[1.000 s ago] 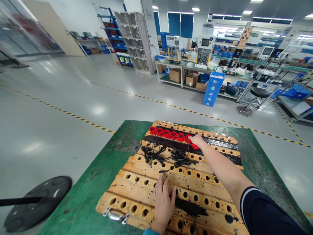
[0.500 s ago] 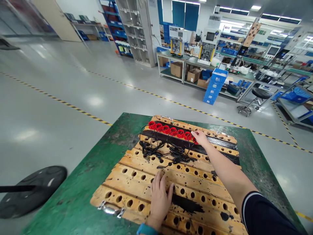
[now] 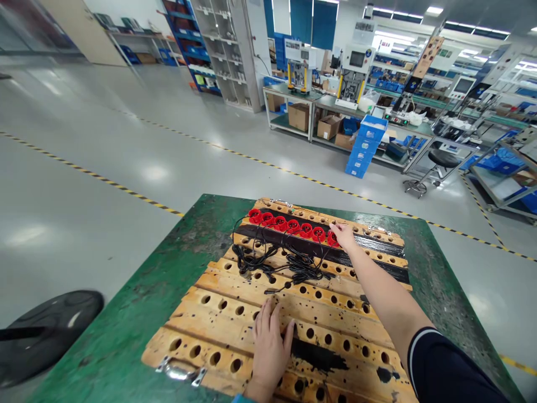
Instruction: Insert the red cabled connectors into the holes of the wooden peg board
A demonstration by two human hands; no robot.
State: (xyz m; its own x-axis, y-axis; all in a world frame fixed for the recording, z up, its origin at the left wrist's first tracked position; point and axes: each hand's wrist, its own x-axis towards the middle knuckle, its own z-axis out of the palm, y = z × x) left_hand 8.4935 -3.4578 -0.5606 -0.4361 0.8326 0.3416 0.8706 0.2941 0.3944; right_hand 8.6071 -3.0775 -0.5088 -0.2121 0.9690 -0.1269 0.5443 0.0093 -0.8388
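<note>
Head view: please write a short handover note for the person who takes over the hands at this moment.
Left hand: flat, palm down on the perforated wooden board, near edge, holding nothing.
Right hand: reaching far, fingertips at the last of the red round plastic caps.
Things: seven red caps in a row in the board's far black groove; tangled black thin cables lie just before them. Board lies on the worn green table.
Done: left part filled. Left: holes to the right are open.

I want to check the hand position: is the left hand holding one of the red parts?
No, the left hand lies flat on the near side of the wooden board, far from the red parts, which the right hand touches.
</note>
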